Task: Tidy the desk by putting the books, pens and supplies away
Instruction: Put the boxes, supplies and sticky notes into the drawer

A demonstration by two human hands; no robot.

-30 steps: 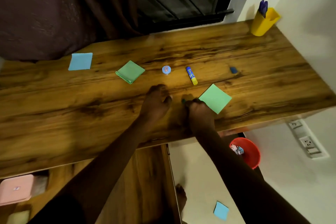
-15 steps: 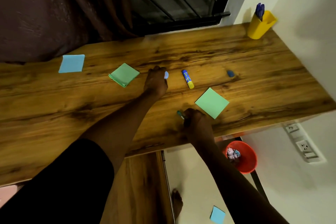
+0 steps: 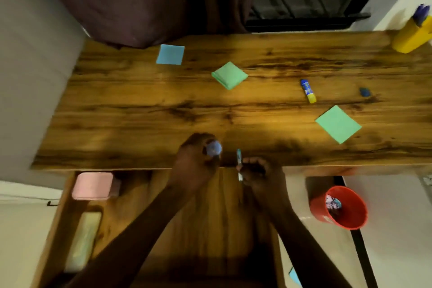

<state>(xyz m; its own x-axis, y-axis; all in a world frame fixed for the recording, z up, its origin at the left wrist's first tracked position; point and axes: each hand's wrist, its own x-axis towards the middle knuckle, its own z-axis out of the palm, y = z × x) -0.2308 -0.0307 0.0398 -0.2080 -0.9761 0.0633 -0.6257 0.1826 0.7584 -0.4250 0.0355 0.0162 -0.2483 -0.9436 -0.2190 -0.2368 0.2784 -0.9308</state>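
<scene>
"Holding one small thing in each hand, why does the person do so?"

"I think it is to save a second trip. The left hand has its fingers curled round a small round blue object; what it is, I cannot tell. The right hand pinches a thin teal pen between closed fingers, with the tip pointing away from the body. Both hands are at the near edge of the desk, above what looks like an open drawer."

"Where should these two things go?"

"The pen probably belongs in the yellow holder at the far right corner, where blue pens stand. That is well apart from the hand, so a long reach is needed. The round object could go into the drawer, near the pink box, but this is only my guess."

"Is much work left?"

"Yes, I judge so. A blue note, a green pad, a glue stick, a small dark blue piece and a green sheet lie spread over the desk, none touching another."
</scene>
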